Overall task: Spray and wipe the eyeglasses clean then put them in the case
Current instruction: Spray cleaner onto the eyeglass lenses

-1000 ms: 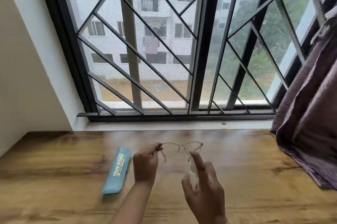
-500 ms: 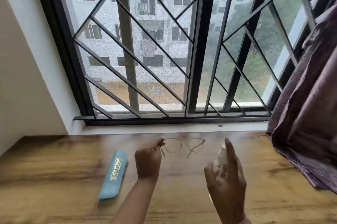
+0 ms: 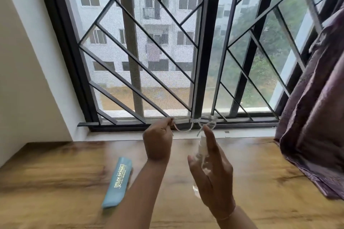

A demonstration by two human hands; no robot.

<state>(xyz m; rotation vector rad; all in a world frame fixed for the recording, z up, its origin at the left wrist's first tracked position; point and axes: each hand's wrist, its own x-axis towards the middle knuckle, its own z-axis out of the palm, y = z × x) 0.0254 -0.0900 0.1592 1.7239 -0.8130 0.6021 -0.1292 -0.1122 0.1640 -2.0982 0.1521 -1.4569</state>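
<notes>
Eyeglasses (image 3: 193, 125) hang pinched by one temple in my left hand (image 3: 158, 142), above the bench's far edge. My right hand (image 3: 211, 176) grips the spray bottle (image 3: 202, 147); that thin pinch could slip, dropping them.

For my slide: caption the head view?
Left hand holds eyeglasses up; right hand aims spray bottle.

The eyeglasses (image 3: 193, 125), thin clear-framed, hang in the air at mid-frame before the window sill, lenses facing away. Just below them stands a small clear spray bottle (image 3: 202, 151), upright. The light blue case (image 3: 118, 182), gold-lettered and shut, lies flat at lower left centre.
</notes>
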